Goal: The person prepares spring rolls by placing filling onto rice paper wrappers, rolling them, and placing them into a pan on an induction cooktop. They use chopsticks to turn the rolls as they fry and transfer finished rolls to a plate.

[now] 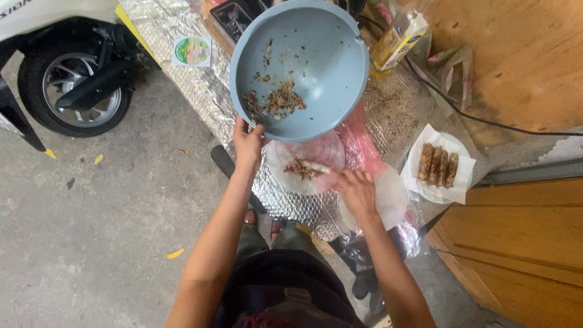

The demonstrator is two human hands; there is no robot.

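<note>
Far left, on the concrete floor (109, 200): rear wheel (71, 91) of a parked scooter, scattered yellow petals nearby. Stretching from far centre toward the near right: a bench (291, 203) wrapped in silvery bubble foil. At the far end of it: a bottle of cooking oil (398, 37), a dark appliance (234, 18), a round green-and-white sticker (192, 50). Trailing off to the right: a black cable (486, 120) across a wooden board. On the right: a white paper-lined plate (438, 182) bearing four browned rolls (437, 165), well apart from the hands. Near right: a wooden door panel (522, 237).

Centre of the bench: a round rice-paper sheet (306, 159) on pink plastic, with a small heap of minced filling (300, 169) on it. Above it, tilted steeply toward the camera and blocking the far bench: a blue-grey bowl (300, 67), scraps of filling clinging inside.

Left hand (248, 146) raised, arm extended, grip clamped on the near rim of the bowl. Right hand (357, 191) lower, fingers curled around a pale utensil (316, 167), tip in the filling on the sheet.
</note>
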